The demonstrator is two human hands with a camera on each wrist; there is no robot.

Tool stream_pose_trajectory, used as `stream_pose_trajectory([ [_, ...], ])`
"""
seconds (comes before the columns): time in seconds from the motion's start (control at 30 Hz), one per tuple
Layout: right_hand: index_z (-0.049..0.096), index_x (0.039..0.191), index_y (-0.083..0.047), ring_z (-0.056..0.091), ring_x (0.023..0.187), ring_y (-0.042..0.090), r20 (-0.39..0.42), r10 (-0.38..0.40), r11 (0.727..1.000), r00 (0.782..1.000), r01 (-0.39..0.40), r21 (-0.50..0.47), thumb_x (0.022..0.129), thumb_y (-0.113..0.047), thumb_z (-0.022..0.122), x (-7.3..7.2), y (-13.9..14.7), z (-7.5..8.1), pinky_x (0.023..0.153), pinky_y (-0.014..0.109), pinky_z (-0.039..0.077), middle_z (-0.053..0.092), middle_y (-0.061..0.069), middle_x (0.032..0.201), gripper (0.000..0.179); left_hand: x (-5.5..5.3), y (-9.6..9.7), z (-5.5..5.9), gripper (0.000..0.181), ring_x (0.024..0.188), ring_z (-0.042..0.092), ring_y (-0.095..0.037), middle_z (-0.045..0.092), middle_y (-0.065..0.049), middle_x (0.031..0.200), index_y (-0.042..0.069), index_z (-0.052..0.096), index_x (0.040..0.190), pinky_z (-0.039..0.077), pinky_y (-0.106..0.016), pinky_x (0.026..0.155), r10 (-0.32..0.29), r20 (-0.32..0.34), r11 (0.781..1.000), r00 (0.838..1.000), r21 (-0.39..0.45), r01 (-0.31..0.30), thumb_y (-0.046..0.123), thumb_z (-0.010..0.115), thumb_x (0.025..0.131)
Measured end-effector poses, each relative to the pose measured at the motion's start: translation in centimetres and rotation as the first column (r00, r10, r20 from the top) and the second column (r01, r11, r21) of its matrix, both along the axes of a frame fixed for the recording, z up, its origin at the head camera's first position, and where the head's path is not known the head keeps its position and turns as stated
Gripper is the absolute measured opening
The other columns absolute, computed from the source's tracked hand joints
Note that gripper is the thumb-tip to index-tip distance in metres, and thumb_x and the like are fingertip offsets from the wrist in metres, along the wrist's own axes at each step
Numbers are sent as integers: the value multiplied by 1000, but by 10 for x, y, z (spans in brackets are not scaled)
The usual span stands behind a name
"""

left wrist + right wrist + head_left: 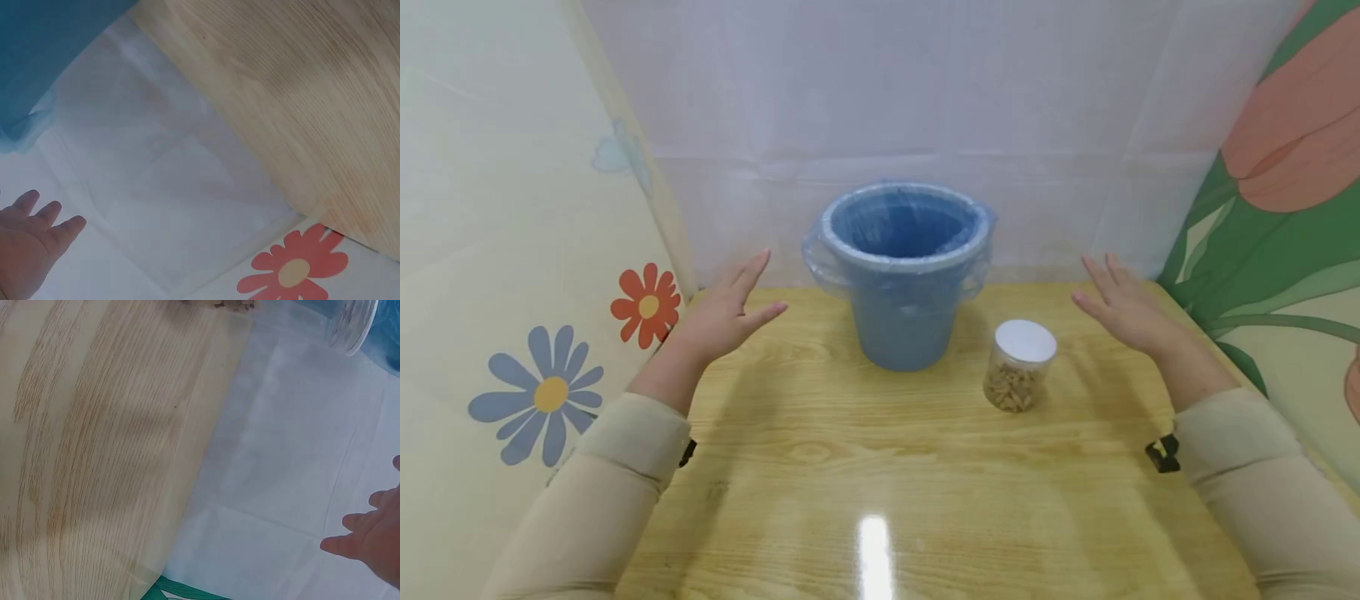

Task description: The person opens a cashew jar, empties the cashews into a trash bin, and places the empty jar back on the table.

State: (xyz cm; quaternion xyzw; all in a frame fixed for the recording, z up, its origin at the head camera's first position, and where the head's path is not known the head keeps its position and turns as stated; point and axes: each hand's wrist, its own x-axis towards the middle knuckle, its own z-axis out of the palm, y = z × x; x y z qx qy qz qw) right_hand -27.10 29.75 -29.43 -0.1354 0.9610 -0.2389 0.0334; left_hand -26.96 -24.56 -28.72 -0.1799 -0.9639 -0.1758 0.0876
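A blue bucket [904,325] lined with a thin clear-blue plastic bag [827,265] stands upright at the back of the table. In front of it and to the right is a clear jar [1013,383] with a white lid [1026,341], partly filled with small tan pieces whose kind I cannot tell. My left hand [718,312] is raised to the left of the bucket, fingers spread and touching nothing. On the other side, my right hand [1123,308] hovers to the right of the jar, fingers extended, holding nothing. The wrist views show the fingers of each hand only partly.
The wooden table [805,483] ends at a pale sheet [925,83] hanging behind it. Walls printed with flowers [551,395] stand close on the left and right. Light glares off the tabletop near the front.
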Motion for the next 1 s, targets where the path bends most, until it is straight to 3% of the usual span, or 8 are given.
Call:
stream_pose_trajectory([
  [0.17,-11,146,-21,-21,133,38,3,35,993,999,-35,-110,97,-45,32,1,-2,-1,99,67,-6,-27,11,147,70,5,7,3,77,136,19,-32,16,-1,152,42,3,144,21,-58,104,-39,-8,978,999,205,39,51,53,86],
  [0.27,-9,147,-19,-21,134,35,5,52,982,999,-50,-183,97,-41,34,0,-3,-1,100,65,-8,-22,14,148,70,8,12,3,72,131,30,-31,28,-3,147,40,13,144,29,-55,101,-71,-28,929,997,363,77,40,57,88],
  [0.37,-9,147,-23,-20,135,32,29,58,967,998,-49,-248,97,-39,38,1,-4,1,101,65,-7,-20,12,150,70,10,18,4,61,122,43,-28,43,-7,138,30,29,143,38,-46,96,-118,-77,874,990,465,140,29,58,90],
  [0.5,-9,146,-29,-13,136,38,54,68,954,996,-49,-294,96,-36,43,4,-4,2,99,68,1,-19,10,150,73,17,29,7,46,113,51,-22,54,-7,127,18,45,135,44,-26,88,-154,-104,846,983,501,185,23,57,91],
  [0.57,-9,146,-29,-4,135,43,44,71,955,996,-56,-290,95,-35,46,4,-4,2,99,69,6,-18,12,151,76,24,36,12,43,112,52,-22,56,-8,125,12,48,132,44,-21,86,-175,-107,842,979,499,205,19,56,91],
  [0.77,-8,146,-32,10,133,46,2,72,960,997,-69,-272,91,-31,55,6,-5,0,97,68,17,-12,13,152,84,46,58,22,38,108,54,-30,56,-19,121,-4,51,125,46,-24,85,-255,-101,825,962,496,271,4,57,89],
  [0.9,-8,144,-38,11,134,44,-3,76,953,997,-73,-295,89,-29,59,6,-4,-7,96,68,20,-10,11,152,87,35,61,5,40,106,57,-26,56,-15,122,1,52,126,47,-30,87,-292,-89,808,952,510,295,6,60,87],
  [1.0,-7,145,-37,12,134,45,-5,87,940,996,-84,-330,87,-25,63,5,-5,-14,98,66,20,-10,10,152,91,29,66,-4,41,110,54,-28,55,-15,124,2,52,126,44,-43,92,-340,-93,776,936,534,335,5,61,86],
])
